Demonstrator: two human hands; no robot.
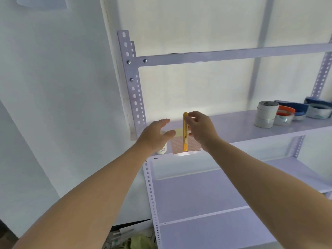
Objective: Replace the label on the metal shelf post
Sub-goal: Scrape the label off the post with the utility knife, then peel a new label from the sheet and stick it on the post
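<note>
The white metal shelf (233, 124) ran from near left to far right, its slotted post (133, 90) rising at the left edge beside the wall. Both forearms stretched forward. The left hand (155, 135) hovered just right of the post, fingers spread and released, above a small white bottle (162, 149). The right hand (201, 130) pinched a yellow utility knife (185, 133) upright over an orange-patterned sheet (177, 145) and a pale yellow slip (178, 131). Tape rolls (265, 115) stood well apart, far right, bare shelf between.
</note>
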